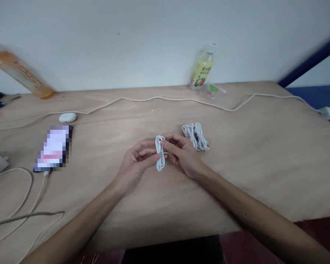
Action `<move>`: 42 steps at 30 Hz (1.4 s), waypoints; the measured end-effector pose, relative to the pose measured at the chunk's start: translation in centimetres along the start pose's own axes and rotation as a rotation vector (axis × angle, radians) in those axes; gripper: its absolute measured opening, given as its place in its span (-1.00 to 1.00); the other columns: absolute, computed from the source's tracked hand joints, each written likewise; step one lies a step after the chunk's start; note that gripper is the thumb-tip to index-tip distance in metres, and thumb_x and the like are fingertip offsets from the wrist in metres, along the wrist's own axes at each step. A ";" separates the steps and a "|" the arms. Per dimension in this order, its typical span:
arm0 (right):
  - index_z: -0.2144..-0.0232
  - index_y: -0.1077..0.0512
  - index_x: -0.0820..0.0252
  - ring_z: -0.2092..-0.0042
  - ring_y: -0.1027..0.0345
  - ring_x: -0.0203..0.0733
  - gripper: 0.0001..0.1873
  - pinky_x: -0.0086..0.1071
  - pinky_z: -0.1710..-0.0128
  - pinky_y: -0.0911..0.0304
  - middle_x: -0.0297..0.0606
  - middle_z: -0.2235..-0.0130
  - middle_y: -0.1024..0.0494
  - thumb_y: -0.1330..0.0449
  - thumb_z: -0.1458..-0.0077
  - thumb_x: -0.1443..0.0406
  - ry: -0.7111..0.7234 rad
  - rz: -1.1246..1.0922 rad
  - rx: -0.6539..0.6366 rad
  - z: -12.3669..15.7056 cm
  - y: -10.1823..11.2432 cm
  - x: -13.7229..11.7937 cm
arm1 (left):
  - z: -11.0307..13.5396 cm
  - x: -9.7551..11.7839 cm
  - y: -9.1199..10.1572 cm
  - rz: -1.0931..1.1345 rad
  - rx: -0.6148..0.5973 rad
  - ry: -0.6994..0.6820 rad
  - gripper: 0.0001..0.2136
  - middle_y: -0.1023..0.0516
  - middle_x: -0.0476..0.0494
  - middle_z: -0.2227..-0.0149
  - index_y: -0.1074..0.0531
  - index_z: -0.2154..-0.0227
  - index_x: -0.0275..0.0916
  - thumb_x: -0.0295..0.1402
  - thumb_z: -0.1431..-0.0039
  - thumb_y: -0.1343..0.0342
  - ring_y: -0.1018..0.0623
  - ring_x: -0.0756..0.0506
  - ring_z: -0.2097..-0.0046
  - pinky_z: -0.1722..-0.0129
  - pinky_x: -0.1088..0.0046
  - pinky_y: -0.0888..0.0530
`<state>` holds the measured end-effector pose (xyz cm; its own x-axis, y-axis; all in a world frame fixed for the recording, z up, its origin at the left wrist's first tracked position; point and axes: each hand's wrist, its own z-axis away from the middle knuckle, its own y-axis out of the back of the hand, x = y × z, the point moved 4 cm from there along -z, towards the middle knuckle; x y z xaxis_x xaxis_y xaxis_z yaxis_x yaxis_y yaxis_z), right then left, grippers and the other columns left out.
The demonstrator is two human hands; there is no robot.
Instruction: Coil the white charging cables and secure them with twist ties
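A coiled white cable (160,164) is held upright over the middle of the table, with a thin tie around its waist. My left hand (134,161) pinches it from the left, thumb near the tie. From the right, my right hand (184,154) grips its upper part, thumb and fingertips by a small connector end. Just beyond my right hand lie several bundled white cables (200,137), side by side on the table.
A phone (53,148) with a charging cable and a white earbud case (67,117) lie left. A long white cord (165,98) crosses the table (258,157). An orange drink bottle (22,75), a yellow-labelled bottle (202,69) and clear plastic packaging (218,91) are at the back.
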<state>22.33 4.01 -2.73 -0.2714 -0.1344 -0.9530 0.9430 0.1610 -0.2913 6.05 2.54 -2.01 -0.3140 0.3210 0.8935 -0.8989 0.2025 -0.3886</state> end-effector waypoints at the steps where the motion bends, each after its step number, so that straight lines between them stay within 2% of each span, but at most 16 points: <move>1: 0.19 -0.59 0.12 0.58 -0.05 -0.45 -0.53 -0.43 0.63 0.06 -0.47 0.43 -0.48 -0.50 -0.10 -0.09 0.012 0.016 0.007 0.0 0.0 0.0 | 0.0 0.1 0.1 0.009 0.022 -0.011 -0.60 -0.82 -0.15 0.23 -0.64 0.08 -0.25 -0.33 -0.03 -0.61 -0.79 -0.17 0.15 0.02 0.34 -0.62; 5: 0.17 -0.58 0.10 0.55 -0.16 -0.40 -0.61 -0.43 0.62 -0.02 -0.40 0.35 -0.57 -0.47 -0.16 -0.03 0.109 0.119 0.049 0.4 0.1 -0.4 | -0.1 0.4 0.4 0.085 0.084 -0.038 -0.58 -0.82 -0.13 0.27 -0.66 0.12 -0.26 -0.35 0.04 -0.64 -0.79 -0.16 0.17 0.06 0.38 -0.63; 9: 0.21 -0.57 0.08 0.51 -0.20 -0.33 -0.81 -0.38 0.53 -0.10 -0.42 0.43 -0.53 -0.38 -0.31 0.11 0.253 0.320 0.068 1.0 0.1 -1.0 | -0.3 0.5 0.4 0.151 0.090 -0.028 -0.58 -0.82 -0.16 0.28 -0.67 0.14 -0.29 -0.36 0.07 -0.66 -0.80 -0.18 0.19 0.09 0.37 -0.65; 14: 0.20 -0.59 0.06 0.44 -0.25 -0.31 -0.97 -0.34 0.42 -0.22 -0.38 0.31 -0.54 -0.34 -0.37 0.27 0.471 0.579 0.066 1.3 0.1 -1.6 | -0.3 0.5 0.5 0.198 0.108 -0.020 -0.62 -0.81 -0.17 0.30 -0.67 0.18 -0.30 -0.38 0.06 -0.65 -0.80 -0.18 0.18 0.12 0.40 -0.65; 18: 0.17 -0.58 0.08 0.41 -0.28 -0.30 -0.95 -0.36 0.39 -0.25 -0.36 0.27 -0.55 -0.32 -0.40 0.34 0.598 0.741 0.049 1.4 0.1 -1.7 | -0.3 0.6 0.4 0.206 0.103 -0.025 -0.62 -0.81 -0.17 0.30 -0.68 0.18 -0.30 -0.39 0.06 -0.65 -0.80 -0.17 0.19 0.14 0.42 -0.65; 28: 0.15 -0.55 0.09 0.37 -0.33 -0.25 -0.88 -0.33 0.33 -0.30 -0.30 0.21 -0.61 -0.23 -0.50 0.35 0.726 0.898 0.039 1.6 0.3 -1.9 | -0.5 0.4 0.4 0.196 0.096 -0.019 -0.61 -0.80 -0.12 0.33 -0.68 0.17 -0.27 -0.37 0.07 -0.65 -0.80 -0.15 0.24 0.15 0.41 -0.65; 32: 0.16 -0.53 0.09 0.32 -0.36 -0.21 -0.87 -0.30 0.25 -0.32 -0.30 0.22 -0.60 -0.20 -0.51 0.35 0.728 0.924 0.021 1.5 0.3 -1.9 | -0.4 0.3 0.6 0.167 0.091 -0.028 -0.60 -0.80 -0.10 0.34 -0.68 0.16 -0.26 -0.36 0.07 -0.65 -0.79 -0.13 0.24 0.13 0.42 -0.65; 37: 0.19 -0.52 0.09 0.38 -0.33 -0.21 -0.85 -0.29 0.25 -0.31 -0.35 0.32 -0.55 -0.19 -0.50 0.35 0.612 0.886 -0.002 1.3 0.4 -1.8 | -0.2 0.2 0.8 0.076 0.118 -0.084 -0.61 -0.81 -0.11 0.26 -0.66 0.13 -0.23 -0.33 0.02 -0.63 -0.79 -0.13 0.19 0.05 0.39 -0.63; 42: 0.23 -0.51 0.09 0.42 -0.33 -0.25 -0.83 -0.31 0.29 -0.29 -0.38 0.34 -0.54 -0.19 -0.49 0.32 0.491 0.765 -0.058 1.0 0.3 -1.9 | 0.0 0.2 1.0 -0.040 0.127 -0.151 -0.66 -0.82 -0.14 0.18 -0.64 0.12 -0.21 -0.32 -0.08 -0.57 -0.77 -0.14 0.15 0.10 0.38 -0.64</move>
<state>23.36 3.34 -0.89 0.3606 0.4590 -0.8120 0.8917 0.0856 0.4444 5.09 2.85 -2.19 -0.3110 0.1705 0.9350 -0.9399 0.0907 -0.3292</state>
